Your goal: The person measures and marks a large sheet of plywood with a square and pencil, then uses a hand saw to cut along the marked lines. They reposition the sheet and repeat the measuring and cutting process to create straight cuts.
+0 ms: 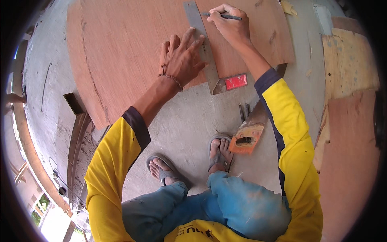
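Observation:
A reddish plywood sheet (111, 52) lies on the concrete, with a try square's grey blade (189, 14) crossing it and its red-and-metal stock (236, 81) at the near edge. My left hand (181, 60) rests with fingers apart, pressing on the plywood and the blade's left side. My right hand (234, 26) pinches a dark pencil (227, 16), whose tip is at the blade's right edge near the far end. A handsaw with an orange-edged wooden handle (250, 137) lies below the square, partly hidden by my right arm, beside two short dark sticks (242, 113).
My sandalled feet (219, 155) stand on the concrete floor (161, 121) below the sheet. Metal channel pieces (78, 141) and a dark cable lie at the left. More wooden boards (346, 133) lie along the right, and a long timber edge (24, 133) curves along the far left.

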The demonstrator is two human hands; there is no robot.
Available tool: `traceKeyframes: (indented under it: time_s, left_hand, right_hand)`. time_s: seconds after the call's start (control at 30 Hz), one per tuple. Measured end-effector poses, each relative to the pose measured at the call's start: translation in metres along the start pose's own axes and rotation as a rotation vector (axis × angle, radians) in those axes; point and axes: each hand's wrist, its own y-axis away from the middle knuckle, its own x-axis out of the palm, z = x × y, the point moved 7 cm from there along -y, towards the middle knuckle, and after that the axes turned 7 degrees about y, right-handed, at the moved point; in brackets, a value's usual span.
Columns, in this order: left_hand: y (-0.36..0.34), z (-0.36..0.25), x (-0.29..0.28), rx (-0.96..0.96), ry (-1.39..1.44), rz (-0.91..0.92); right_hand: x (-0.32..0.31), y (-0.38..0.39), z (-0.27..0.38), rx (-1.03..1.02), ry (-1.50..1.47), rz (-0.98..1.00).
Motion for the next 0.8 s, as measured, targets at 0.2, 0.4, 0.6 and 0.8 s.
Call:
traceKeyframes:
  time_s: [0.2,0.4,0.6,0.8]
  left_hand:
    - [-0.002,-0.002,0.002,0.011,-0.002,-0.022]
    - [0.0,0.0,-0.001,0.019,-0.028,-0.051]
    - [-0.001,-0.001,0.001,0.025,-0.042,-0.055]
    - [-0.003,-0.005,0.0,-0.013,-0.04,-0.019]
  right_hand:
    - [-0.035,0.083,0.011,0.018,0.089,0.106]
    - [-0.056,0.153,0.012,0.172,0.129,0.185]
    - [-0.053,0.141,0.017,0.14,0.236,0.288]
    - [-0.039,0.109,0.022,0.135,0.383,0.479]
